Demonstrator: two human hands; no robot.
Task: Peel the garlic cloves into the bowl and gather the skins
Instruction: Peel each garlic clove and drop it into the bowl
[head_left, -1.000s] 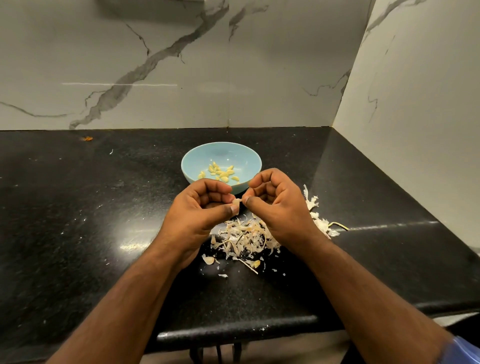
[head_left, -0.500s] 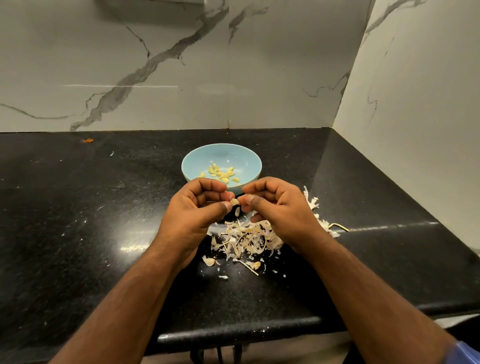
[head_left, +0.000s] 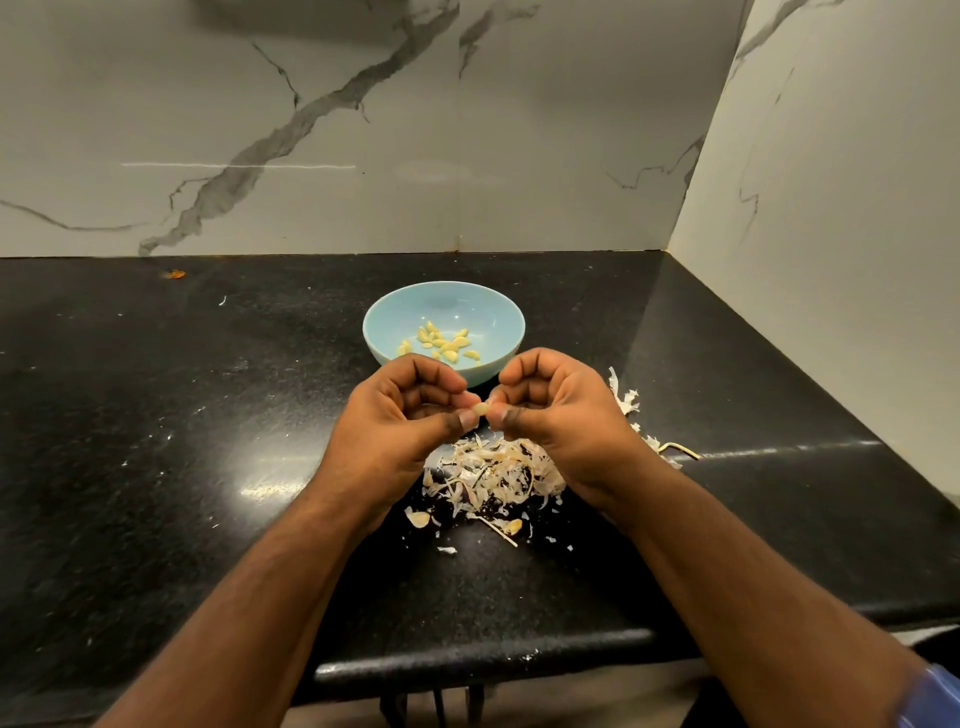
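Both hands were curled and held up together over the black counter (head_left: 156, 467), pinching one small garlic clove (head_left: 482, 409) between them: the left hand (head_left: 400, 421) gripped it with thumb and fingertips from its side, and the right hand (head_left: 558, 415) pinched it from the other. Just beyond the knuckles sat the pale blue bowl (head_left: 384, 317), with a scatter of peeled cloves (head_left: 441, 343) lying in its bottom. Directly beneath the hands and reaching toward the wrists lay the heap of papery skins (head_left: 493, 473), with more skins (head_left: 626, 400) outward of the right hand. The clove looked tiny, light and firm, probably a little slick once bared (whether any skin was left on it was too small to tell), so a fingertip pinch at its two ends seemed the sensible hold. The skins looked weightless, brittle and apt to scatter, better swept together than picked up singly. No brand, label or writing could be read anywhere.
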